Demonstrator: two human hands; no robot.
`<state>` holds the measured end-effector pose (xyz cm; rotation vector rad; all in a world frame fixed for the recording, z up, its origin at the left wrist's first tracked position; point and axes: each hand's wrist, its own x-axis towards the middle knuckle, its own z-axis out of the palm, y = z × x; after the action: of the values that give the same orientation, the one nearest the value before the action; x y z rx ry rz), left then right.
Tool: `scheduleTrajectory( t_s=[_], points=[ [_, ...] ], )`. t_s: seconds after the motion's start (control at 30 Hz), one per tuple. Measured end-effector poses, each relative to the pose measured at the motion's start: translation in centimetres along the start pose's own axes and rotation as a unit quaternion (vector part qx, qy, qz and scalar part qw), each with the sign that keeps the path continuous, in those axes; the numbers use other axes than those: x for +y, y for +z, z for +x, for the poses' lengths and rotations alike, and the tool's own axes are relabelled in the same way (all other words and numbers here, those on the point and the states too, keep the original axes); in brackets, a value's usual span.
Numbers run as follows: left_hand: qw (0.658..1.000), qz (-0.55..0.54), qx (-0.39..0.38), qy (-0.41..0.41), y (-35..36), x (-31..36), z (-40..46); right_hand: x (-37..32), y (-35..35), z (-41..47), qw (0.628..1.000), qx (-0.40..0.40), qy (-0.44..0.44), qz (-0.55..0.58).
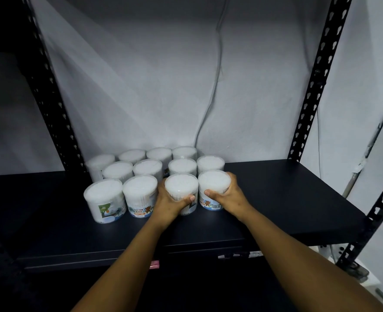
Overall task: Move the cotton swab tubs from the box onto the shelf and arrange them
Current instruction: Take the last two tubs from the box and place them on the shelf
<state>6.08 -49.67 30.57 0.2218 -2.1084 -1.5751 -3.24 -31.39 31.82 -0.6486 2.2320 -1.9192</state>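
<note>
Item: round clear-plastic cotton swab tubs with white lids and printed labels, standing upright in three rows at the left of the dark matte shelf board (287,199), against the grey wall.

Front row, four tubs. Your left hand (171,202) has its grip clamped on the third tub (181,188), thumb across the front. Your right hand (228,197) has its grip clamped on the fourth tub (213,183), fingers round its right side. Both appear to rest on the board; I cannot tell for certain. The source box is out of view.

Handling, as judged: you are squaring the front row.
- Slide, do not lift; the tubs are likely light and tip easily.
- Press both leftward until the third meets the labelled "Cotton Buds" tub (140,194).
- Keep the front faces level with the leftmost front tub (104,199).
- Avoid nudging the middle row (182,166).
- Turn the barcode side away if labels are to face out.
</note>
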Motion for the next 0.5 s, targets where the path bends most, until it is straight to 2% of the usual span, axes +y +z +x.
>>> scheduleTrajectory(
  t_s=[0.5],
  points=[
    [1.000,0.003,-0.003,-0.006,0.0,1.1,-0.7,0.1,-0.5,0.2,0.999,-0.024,0.013,-0.019]
  ],
)
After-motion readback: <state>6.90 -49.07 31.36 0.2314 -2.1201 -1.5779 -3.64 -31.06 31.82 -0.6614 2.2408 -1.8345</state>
